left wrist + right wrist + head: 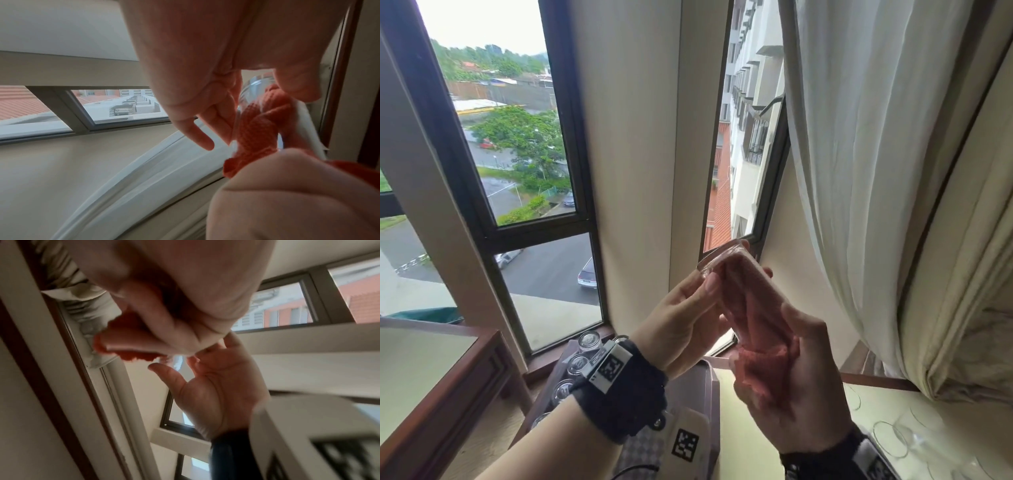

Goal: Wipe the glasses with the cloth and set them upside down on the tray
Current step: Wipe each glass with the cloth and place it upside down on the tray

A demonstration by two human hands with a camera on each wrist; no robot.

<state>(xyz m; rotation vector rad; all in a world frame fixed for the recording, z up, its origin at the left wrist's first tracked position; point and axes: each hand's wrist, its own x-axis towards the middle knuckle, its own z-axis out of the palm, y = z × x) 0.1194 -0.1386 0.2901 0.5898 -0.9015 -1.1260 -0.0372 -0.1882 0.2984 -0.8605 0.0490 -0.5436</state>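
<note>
My left hand [732, 274] grips a clear glass [722, 257] held up in front of the window, tilted with its thick base pointing up and away. A pink-red cloth [750, 308] is stuffed into the glass and trails out of its mouth. My right hand [791, 377] grips the bunched end of the cloth just below the glass. In the left wrist view the cloth [261, 129] fills the glass [246, 91] between my left fingers [216, 123]. Several glasses [577, 365] stand base up on the dark tray [544, 411] at lower left.
More clear glasses [893, 442] sit on the pale table top at lower right. A box with a checked pattern [709, 394] lies under my hands. A wooden table [448, 370] stands left, a white curtain [876, 171] hangs right.
</note>
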